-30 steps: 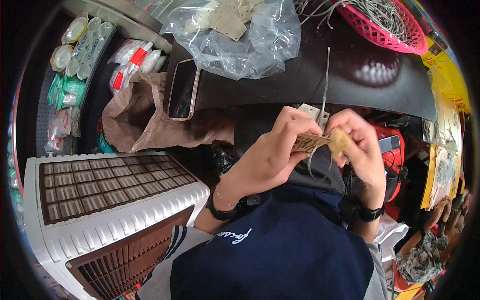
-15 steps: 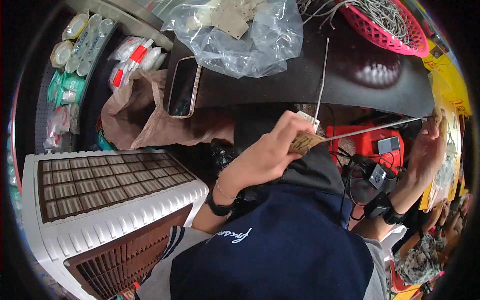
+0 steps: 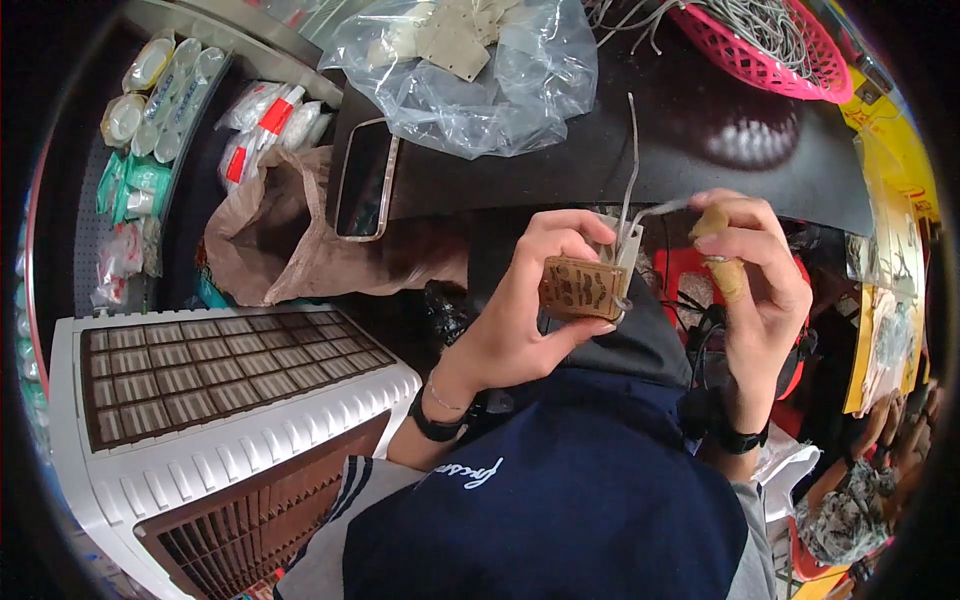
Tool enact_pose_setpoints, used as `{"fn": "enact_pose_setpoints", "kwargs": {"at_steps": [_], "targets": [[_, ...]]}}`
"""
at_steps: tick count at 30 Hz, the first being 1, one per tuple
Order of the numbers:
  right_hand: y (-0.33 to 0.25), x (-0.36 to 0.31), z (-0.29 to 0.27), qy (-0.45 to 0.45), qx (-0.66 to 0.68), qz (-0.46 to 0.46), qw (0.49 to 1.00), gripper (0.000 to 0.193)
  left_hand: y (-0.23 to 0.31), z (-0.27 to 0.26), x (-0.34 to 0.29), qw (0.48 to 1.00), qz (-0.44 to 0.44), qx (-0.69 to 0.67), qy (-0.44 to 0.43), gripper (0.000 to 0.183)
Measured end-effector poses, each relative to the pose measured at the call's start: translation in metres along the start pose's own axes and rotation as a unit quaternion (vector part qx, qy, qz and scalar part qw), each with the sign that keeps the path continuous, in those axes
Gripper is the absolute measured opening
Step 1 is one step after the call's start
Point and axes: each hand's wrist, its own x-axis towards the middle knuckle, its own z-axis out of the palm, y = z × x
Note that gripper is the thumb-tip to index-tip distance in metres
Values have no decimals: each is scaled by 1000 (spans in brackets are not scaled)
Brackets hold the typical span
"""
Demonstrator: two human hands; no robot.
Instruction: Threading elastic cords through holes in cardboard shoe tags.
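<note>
In my left hand (image 3: 505,325), fingers closed, is a small brown rectangular piece (image 3: 580,288) with dark engraved characters on its face. Pale flat plates (image 3: 627,248) sit against its far side. A grey cord (image 3: 633,140) comes out of their top edge, one end standing upright above the black tabletop. Another stretch runs to the right, slightly blurred, into my right hand (image 3: 760,285), whose thumb and forefinger pinch it. Yellowish covers (image 3: 733,280) wrap the thumb and fingertip of that hand. How the cord passes through the plates is partly hidden by my left fingers.
On the black table (image 3: 480,185) lie a clear plastic bag (image 3: 540,90) of beige plates, a phone (image 3: 368,180) and a pink basket (image 3: 835,65) of grey cords. A brown bag (image 3: 265,235) and white air cooler (image 3: 300,390) stand left. Something red (image 3: 680,268) shows below my hands.
My right hand has come in from the far right toward the left hand, and the taut cord has slackened and bent. My left hand has turned the brown piece so its engraved face shows.
</note>
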Motion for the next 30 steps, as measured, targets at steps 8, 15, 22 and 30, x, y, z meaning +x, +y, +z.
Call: {"fn": "enact_pose_setpoints", "kwargs": {"at_steps": [8,15,22,30], "targets": [[-19,-7,-40,-44,239,101,965,10,-12,-15,-3,997,-30,44,52,70],[-9,-5,-13,-59,127,247,959,15,-1,-10,-2,998,14,-23,56,69],[-1,-3,23,38,-29,93,994,22,10,1,-2,998,26,-49,25,61],[-2,-5,26,34,50,102,993,22,12,1,-2,998,35,-38,20,62]]}}
